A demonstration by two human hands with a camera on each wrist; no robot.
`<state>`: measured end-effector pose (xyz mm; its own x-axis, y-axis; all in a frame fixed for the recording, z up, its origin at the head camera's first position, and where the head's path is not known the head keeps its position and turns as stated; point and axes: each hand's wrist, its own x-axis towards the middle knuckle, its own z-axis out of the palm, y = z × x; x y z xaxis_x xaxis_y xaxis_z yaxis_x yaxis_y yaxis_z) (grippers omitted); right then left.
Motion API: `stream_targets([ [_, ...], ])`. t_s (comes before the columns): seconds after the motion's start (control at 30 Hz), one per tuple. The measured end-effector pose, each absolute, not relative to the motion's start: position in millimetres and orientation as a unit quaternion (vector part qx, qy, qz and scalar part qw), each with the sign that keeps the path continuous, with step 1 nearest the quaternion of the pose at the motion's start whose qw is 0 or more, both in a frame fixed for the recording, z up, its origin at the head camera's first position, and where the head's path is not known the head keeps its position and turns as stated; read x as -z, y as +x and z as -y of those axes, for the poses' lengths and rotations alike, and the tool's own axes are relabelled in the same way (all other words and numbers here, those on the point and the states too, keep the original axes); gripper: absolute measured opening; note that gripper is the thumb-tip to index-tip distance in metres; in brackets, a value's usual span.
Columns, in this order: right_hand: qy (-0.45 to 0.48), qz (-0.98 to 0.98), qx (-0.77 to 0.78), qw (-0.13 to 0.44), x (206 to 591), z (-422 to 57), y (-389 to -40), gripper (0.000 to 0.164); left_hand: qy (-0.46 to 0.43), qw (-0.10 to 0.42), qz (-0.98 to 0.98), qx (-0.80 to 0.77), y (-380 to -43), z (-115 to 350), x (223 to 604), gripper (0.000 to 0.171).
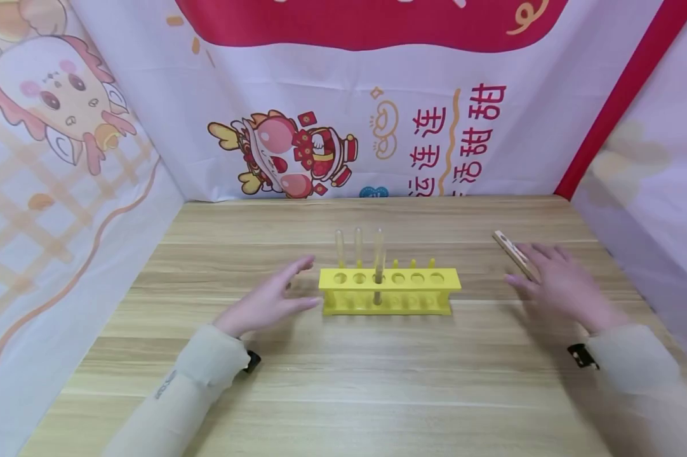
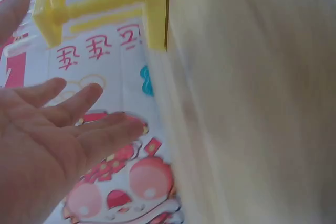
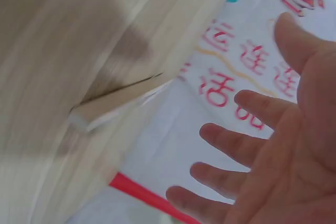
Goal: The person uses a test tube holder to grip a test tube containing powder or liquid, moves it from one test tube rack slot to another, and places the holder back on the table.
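Note:
A yellow test tube rack [image 1: 389, 279] stands on the wooden table with several holes and a row of pegs behind. One glass test tube [image 1: 380, 247] stands in a hole; two more test tubes [image 1: 340, 244] rise at the pegs on its left side. My left hand [image 1: 269, 301] hovers by the rack's left end, thumb and fingers spread, holding nothing. To the right, my right hand [image 1: 566, 285] is over the near part of a slim wooden bar [image 1: 515, 254] with a pale printed face. In the right wrist view, the fingers are extended and apart from the bar [image 3: 118, 103].
Wood-grain tabletop [image 1: 349, 381] spreads around the rack and in front of it. Printed cloth [image 1: 298, 76] hangs along the back edge, and further cloth panels [image 1: 80, 222] close off the left and right sides.

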<state>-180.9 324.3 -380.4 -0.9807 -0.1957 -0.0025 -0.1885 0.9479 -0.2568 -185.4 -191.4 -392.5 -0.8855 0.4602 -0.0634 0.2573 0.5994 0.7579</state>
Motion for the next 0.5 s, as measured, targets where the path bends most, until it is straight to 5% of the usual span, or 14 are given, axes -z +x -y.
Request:
stream_targets([
  [0.5, -0.062, -0.987, 0.136, 0.066, 396.9, -368.3, -218.3, 0.061, 0.150, 0.141, -0.806, -0.555, -195.2, 165.8, 410.1, 0.061],
])
